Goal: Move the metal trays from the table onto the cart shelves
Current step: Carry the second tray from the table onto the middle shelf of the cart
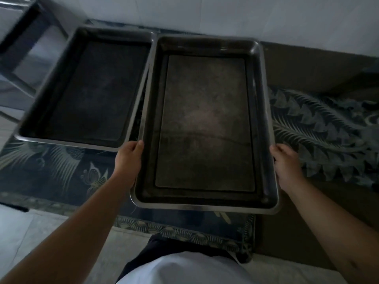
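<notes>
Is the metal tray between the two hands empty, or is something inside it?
Empty. The rectangular metal tray held by the left hand and right hand shows only its bare, dull bottom.

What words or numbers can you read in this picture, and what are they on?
None: no words, numbers or labels show anywhere.
The held tray, gripped by the left hand and right hand, is plain dark metal.
The other tray is plain too.
The cloth under them has feather and butterfly patterns only, no writing.
</notes>
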The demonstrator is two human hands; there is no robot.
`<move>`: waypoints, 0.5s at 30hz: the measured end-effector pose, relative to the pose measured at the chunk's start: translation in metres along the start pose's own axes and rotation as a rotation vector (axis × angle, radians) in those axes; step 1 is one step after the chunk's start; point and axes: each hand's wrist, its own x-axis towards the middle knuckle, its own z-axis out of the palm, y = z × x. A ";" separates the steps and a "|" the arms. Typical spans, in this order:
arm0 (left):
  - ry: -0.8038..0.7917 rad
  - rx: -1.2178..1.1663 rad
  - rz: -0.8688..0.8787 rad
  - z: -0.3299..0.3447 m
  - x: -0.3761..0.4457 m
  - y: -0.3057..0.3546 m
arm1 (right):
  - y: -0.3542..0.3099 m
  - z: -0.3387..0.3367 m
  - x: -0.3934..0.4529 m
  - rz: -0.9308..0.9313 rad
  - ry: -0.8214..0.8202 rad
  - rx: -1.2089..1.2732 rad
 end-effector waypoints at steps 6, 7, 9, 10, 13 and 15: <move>0.118 -0.002 0.020 -0.047 -0.027 0.000 | -0.029 0.024 -0.025 -0.051 -0.090 0.049; 0.143 -0.015 0.019 -0.056 -0.032 -0.001 | -0.035 0.031 -0.028 -0.066 -0.100 0.033; 0.187 -0.033 0.005 -0.077 -0.041 -0.005 | -0.045 0.048 -0.035 -0.091 -0.122 -0.002; 0.205 -0.035 -0.006 -0.088 -0.046 -0.008 | -0.050 0.058 -0.039 -0.101 -0.137 -0.011; 0.261 -0.111 -0.038 -0.125 -0.060 -0.026 | -0.064 0.091 -0.054 -0.150 -0.184 -0.027; 0.321 -0.177 -0.049 -0.152 -0.070 -0.041 | -0.072 0.116 -0.068 -0.176 -0.222 -0.035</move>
